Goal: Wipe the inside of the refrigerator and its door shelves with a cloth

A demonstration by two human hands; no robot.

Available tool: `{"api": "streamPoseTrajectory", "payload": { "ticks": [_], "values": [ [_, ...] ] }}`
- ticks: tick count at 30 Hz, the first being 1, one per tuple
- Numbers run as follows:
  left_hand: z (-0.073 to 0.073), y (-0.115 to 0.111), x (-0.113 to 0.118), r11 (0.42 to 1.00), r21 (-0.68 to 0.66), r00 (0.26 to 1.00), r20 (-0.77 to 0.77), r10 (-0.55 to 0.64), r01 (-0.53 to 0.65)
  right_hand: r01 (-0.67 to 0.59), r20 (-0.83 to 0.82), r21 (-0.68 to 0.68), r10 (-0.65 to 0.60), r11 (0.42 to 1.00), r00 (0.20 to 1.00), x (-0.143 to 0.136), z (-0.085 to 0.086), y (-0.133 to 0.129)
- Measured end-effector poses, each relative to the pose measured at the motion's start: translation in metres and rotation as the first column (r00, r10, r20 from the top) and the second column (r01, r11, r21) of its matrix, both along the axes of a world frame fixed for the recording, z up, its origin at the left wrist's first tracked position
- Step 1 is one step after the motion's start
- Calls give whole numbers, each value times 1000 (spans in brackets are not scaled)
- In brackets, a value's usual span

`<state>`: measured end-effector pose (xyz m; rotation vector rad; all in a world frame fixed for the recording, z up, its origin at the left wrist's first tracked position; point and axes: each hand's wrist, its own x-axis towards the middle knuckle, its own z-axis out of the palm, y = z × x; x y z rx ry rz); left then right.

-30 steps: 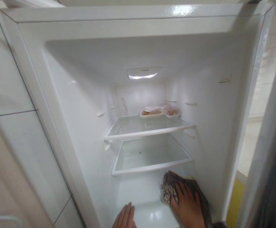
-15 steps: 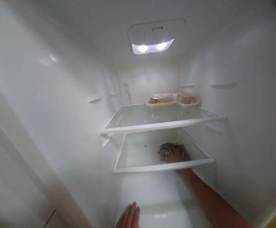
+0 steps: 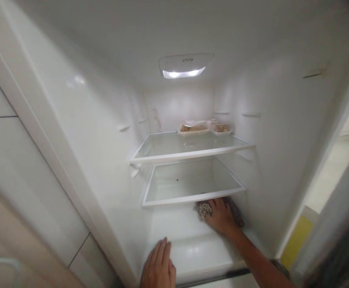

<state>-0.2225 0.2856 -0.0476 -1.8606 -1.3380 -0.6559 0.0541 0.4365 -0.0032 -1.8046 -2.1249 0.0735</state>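
One crumpled dk cloth (image 3: 205, 210) w/ pale squiggles under R hand (image 3: 221, 218).

From close, the head camera looks forward into the fridge (image 3: 102, 160).

Two glass shelves with white trim in the fridge. Upper shelf (image 3: 192, 155): two wrapped food trays, left one (image 3: 193, 130) and right one (image 3: 221, 129), side by side at the back, toward the right. Lower shelf (image 3: 192, 199): small dark speck (image 3: 177, 180) shows in the glass area (on it or below it, can't tell). Fridge bottom (image 3: 171, 220), white and shiny: patterned cloth (image 3: 204, 210) toward the right, gripped under right hand (image 3: 221, 216).
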Motion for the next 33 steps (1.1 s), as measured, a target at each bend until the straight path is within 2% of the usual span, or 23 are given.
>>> {"api": "streamPoseTrajectory", "payload": {
  "ticks": [5, 7, 10, 12, 15, 17, 18, 23, 26, 30, 33],
  "values": [
    [8, -2, 4, 1000, 19, 999, 32, -13, 12, -73, -45, 1, 73, 997, 996, 12, -10, -86],
    [9, -2, 4, 1000, 17, 1000, 22, -11, 11, -122, -64, 26, 123, 992, 990, 17, -11, -108],
    [8, -3, 6, 1000, 18, 1000, 20, 9, -9, -224, -90, 13, 224, 974, 970, 17, -9, -127],
    [5, -3, 5, 1000, 16, 1000, 24, 13, -14, -349, -110, -43, 342, 936, 933, 7, -5, -132],
    [0, -2, 1, 1000, 12, 1000, 27, 13, -13, -575, -162, -149, 554, 804, 817, -21, 4, -135],
    [-2, -2, -3, 1000, 14, 999, 48, 15, -15, -662, -203, -178, 631, 729, 749, -43, 12, -133],
    [-2, -2, -4, 1000, 13, 998, 68, 11, -12, -685, -221, -170, 650, 709, 727, -53, 17, -130],
    [0, 0, -8, 999, 17, 986, 164, -38, 35, -741, -260, -85, 703, 666, 662, -98, 29, -92],
    [-3, 8, -8, 997, 51, 995, 74, -61, 58, -745, -246, -83, 711, 662, 659, -127, 25, -61],
    [-12, 20, -10, 990, 135, 1000, 7, -30, 29, -737, -175, -75, 719, 671, 672, -163, 16, -27],
    [-15, 23, -15, 990, 135, 999, -37, -28, 32, -714, -157, -31, 702, 699, 694, -179, 11, -6]
  ]
}}
